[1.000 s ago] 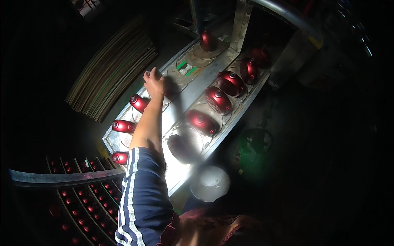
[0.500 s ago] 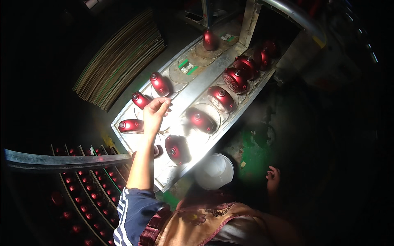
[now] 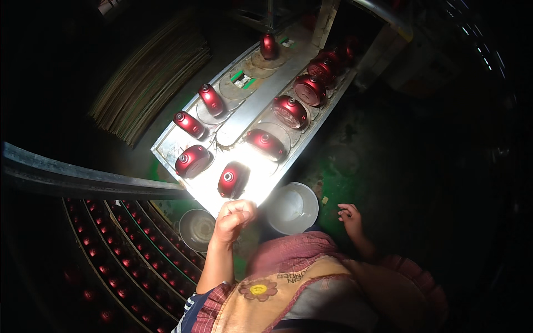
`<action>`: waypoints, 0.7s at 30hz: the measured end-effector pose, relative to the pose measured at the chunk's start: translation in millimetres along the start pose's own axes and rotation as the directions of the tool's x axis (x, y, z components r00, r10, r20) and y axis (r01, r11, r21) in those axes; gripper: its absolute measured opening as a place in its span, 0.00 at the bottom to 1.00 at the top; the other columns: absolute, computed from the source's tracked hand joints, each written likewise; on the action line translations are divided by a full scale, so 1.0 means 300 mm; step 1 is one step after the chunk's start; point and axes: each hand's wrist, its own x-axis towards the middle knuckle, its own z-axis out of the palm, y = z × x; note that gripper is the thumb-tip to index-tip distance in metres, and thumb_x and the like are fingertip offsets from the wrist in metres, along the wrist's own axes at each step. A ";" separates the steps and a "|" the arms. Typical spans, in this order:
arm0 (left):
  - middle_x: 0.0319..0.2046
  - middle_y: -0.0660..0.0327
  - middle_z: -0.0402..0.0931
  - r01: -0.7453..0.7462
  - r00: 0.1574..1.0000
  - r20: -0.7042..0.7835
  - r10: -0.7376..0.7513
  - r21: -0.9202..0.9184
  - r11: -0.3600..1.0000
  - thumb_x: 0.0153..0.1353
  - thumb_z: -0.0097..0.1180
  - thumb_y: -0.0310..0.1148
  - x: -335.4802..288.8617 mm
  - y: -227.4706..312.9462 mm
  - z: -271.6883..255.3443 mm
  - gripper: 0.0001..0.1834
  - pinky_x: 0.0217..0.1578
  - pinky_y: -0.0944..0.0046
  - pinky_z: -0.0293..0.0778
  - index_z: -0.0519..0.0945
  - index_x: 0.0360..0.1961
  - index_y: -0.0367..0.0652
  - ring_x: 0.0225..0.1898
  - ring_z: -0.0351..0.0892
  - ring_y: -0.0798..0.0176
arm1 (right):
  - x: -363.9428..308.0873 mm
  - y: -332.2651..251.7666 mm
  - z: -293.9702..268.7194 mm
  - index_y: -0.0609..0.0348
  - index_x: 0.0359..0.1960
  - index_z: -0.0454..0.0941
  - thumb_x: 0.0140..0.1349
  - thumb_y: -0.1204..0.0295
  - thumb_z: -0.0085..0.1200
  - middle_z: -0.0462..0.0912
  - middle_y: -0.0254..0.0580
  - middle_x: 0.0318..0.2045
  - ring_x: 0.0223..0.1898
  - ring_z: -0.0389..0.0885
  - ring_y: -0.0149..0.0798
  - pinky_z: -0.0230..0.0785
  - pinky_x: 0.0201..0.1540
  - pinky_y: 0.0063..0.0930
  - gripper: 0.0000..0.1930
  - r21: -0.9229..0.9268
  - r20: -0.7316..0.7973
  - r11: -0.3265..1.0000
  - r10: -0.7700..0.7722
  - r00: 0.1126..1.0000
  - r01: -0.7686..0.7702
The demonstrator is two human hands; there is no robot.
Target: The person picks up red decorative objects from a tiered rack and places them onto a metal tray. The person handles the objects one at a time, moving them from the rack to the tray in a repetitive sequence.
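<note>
My left hand (image 3: pixel 235 217), its fingers curled into a fist, is in front of the bright near end of a metal conveyor (image 3: pixel 258 91). Whatever it may hold is hidden. Just beyond it a glossy red bottle (image 3: pixel 233 180) with a short neck stands on the conveyor. To the left are similar red bottles: one at the near corner (image 3: pixel 194 161), one behind it (image 3: pixel 189 124) and one farther up (image 3: pixel 211 100). My right hand (image 3: pixel 350 215) hangs low beside my apron, fingers loosely bent and apart, holding nothing.
More red bottles (image 3: pixel 290 112) line the right lane on round plates. A white bucket (image 3: pixel 293 208) and a grey bucket (image 3: pixel 196 228) stand below the near end. Racks of small red pieces (image 3: pixel 114 261) fill the lower left. Stacked boards (image 3: pixel 147 77) and a metal rail (image 3: pixel 94 178) flank the conveyor.
My left hand has drawn back from the left row toward me, its fingers going from a pinch to a fist. The near-corner bottle looks turned. The view has shifted, uncovering the grey bucket.
</note>
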 end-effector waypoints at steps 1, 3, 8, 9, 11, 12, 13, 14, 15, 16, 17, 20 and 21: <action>0.19 0.70 0.62 0.088 0.995 0.033 -0.091 0.081 0.993 0.55 0.50 0.32 -0.061 -0.010 0.006 0.11 0.24 0.71 0.51 0.69 0.18 0.41 0.22 0.55 0.74 | -0.005 -0.030 0.013 0.62 0.45 0.80 0.62 0.83 0.49 0.76 0.39 0.46 0.42 0.79 0.31 0.77 0.38 0.21 0.12 -0.045 0.054 0.999 0.012 0.998 -0.010; 0.19 0.73 0.61 0.185 0.983 -0.036 -0.182 0.172 0.968 0.55 0.51 0.31 -0.204 -0.050 0.038 0.10 0.24 0.72 0.51 0.69 0.18 0.42 0.22 0.55 0.76 | -0.003 -0.134 0.052 0.61 0.43 0.81 0.60 0.85 0.48 0.77 0.39 0.45 0.42 0.79 0.32 0.75 0.39 0.23 0.13 -0.111 0.166 0.992 0.075 0.983 -0.057; 0.17 0.69 0.61 0.172 0.945 -0.304 -0.121 0.146 0.974 0.53 0.47 0.29 -0.519 -0.211 0.132 0.09 0.22 0.71 0.52 0.68 0.17 0.40 0.20 0.55 0.75 | -0.062 -0.605 0.273 0.61 0.26 0.74 0.47 0.89 0.44 0.79 0.41 0.38 0.41 0.78 0.44 0.70 0.41 0.32 0.10 0.157 0.692 0.693 -0.585 0.423 0.703; 0.18 0.68 0.63 0.149 0.939 -0.323 -0.117 0.075 0.986 0.54 0.49 0.29 -0.590 -0.255 0.174 0.09 0.21 0.71 0.53 0.69 0.18 0.41 0.19 0.56 0.73 | -0.123 -0.710 0.310 0.61 0.25 0.72 0.45 0.89 0.47 0.79 0.41 0.37 0.39 0.77 0.45 0.71 0.40 0.34 0.09 0.275 0.717 0.572 -0.658 0.232 0.773; 0.19 0.68 0.63 0.083 0.800 -0.596 -0.072 -0.009 0.997 0.55 0.50 0.29 -0.696 -0.377 0.290 0.09 0.21 0.71 0.54 0.70 0.20 0.41 0.19 0.57 0.73 | -0.258 -0.910 0.348 0.59 0.24 0.70 0.47 0.80 0.55 0.78 0.38 0.33 0.31 0.78 0.42 0.70 0.29 0.32 0.06 0.605 0.574 0.261 -0.798 -0.184 0.752; 0.19 0.68 0.64 0.042 0.771 -0.634 -0.055 -0.036 0.998 0.56 0.50 0.29 -0.744 -0.423 0.340 0.09 0.21 0.71 0.54 0.70 0.20 0.41 0.19 0.57 0.74 | -0.344 -0.999 0.369 0.57 0.23 0.70 0.49 0.77 0.57 0.77 0.37 0.31 0.27 0.76 0.40 0.67 0.23 0.30 0.07 0.756 0.367 0.089 -0.878 -0.308 0.648; 0.19 0.68 0.64 -0.002 0.746 -0.665 -0.032 -0.051 0.999 0.56 0.51 0.29 -0.789 -0.461 0.383 0.09 0.21 0.71 0.54 0.70 0.20 0.41 0.19 0.57 0.74 | -0.420 -1.079 0.366 0.55 0.22 0.69 0.49 0.75 0.57 0.74 0.35 0.28 0.25 0.74 0.38 0.64 0.21 0.28 0.07 0.803 0.253 -0.066 -0.862 -0.439 0.592; 0.19 0.68 0.64 -0.030 0.733 -0.680 -0.018 -0.059 0.998 0.56 0.51 0.29 -0.839 -0.486 0.422 0.09 0.21 0.71 0.54 0.70 0.20 0.41 0.19 0.57 0.74 | -0.500 -1.146 0.357 0.54 0.22 0.70 0.49 0.73 0.58 0.74 0.35 0.28 0.24 0.74 0.38 0.65 0.20 0.28 0.07 0.834 0.131 -0.174 -0.859 -0.494 0.523; 0.19 0.68 0.64 -0.052 0.725 -0.688 -0.003 -0.058 0.997 0.56 0.51 0.29 -0.890 -0.501 0.455 0.09 0.21 0.71 0.54 0.70 0.20 0.42 0.19 0.57 0.74 | -0.587 -1.199 0.331 0.53 0.23 0.71 0.49 0.71 0.58 0.74 0.35 0.28 0.24 0.74 0.38 0.65 0.20 0.28 0.07 0.868 0.116 -0.156 -0.860 -0.498 0.471; 0.19 0.68 0.64 -0.082 0.722 -0.692 0.019 -0.059 0.995 0.56 0.51 0.29 -0.930 -0.520 0.483 0.09 0.21 0.71 0.54 0.70 0.21 0.42 0.19 0.57 0.74 | -0.666 -1.239 0.314 0.51 0.23 0.72 0.48 0.69 0.59 0.74 0.35 0.27 0.24 0.74 0.38 0.66 0.19 0.28 0.07 0.912 0.195 -0.012 -0.867 -0.459 0.411; 0.19 0.68 0.64 -0.108 0.718 -0.695 0.039 -0.056 0.993 0.57 0.51 0.29 -0.973 -0.535 0.509 0.09 0.21 0.71 0.54 0.70 0.21 0.42 0.19 0.57 0.74 | -0.736 -1.271 0.304 0.50 0.23 0.72 0.48 0.67 0.59 0.74 0.35 0.27 0.24 0.74 0.38 0.66 0.19 0.28 0.07 0.936 0.231 0.055 -0.841 -0.489 0.347; 0.20 0.68 0.64 -0.182 0.703 -0.703 0.106 -0.034 0.983 0.57 0.51 0.29 -1.093 -0.567 0.548 0.08 0.21 0.71 0.54 0.71 0.21 0.42 0.19 0.57 0.74 | -0.898 -1.306 0.328 0.50 0.33 0.78 0.53 0.64 0.59 0.76 0.40 0.26 0.27 0.78 0.45 0.71 0.26 0.35 0.08 0.964 0.264 0.214 -0.669 -0.694 0.159; 0.20 0.68 0.64 -0.200 0.694 -0.709 0.125 -0.023 0.980 0.57 0.51 0.30 -1.135 -0.575 0.553 0.08 0.21 0.71 0.54 0.71 0.21 0.42 0.19 0.57 0.74 | -0.947 -1.301 0.345 0.50 0.34 0.79 0.54 0.64 0.59 0.76 0.41 0.25 0.28 0.79 0.46 0.72 0.26 0.36 0.08 0.962 0.247 0.245 -0.611 -0.752 0.117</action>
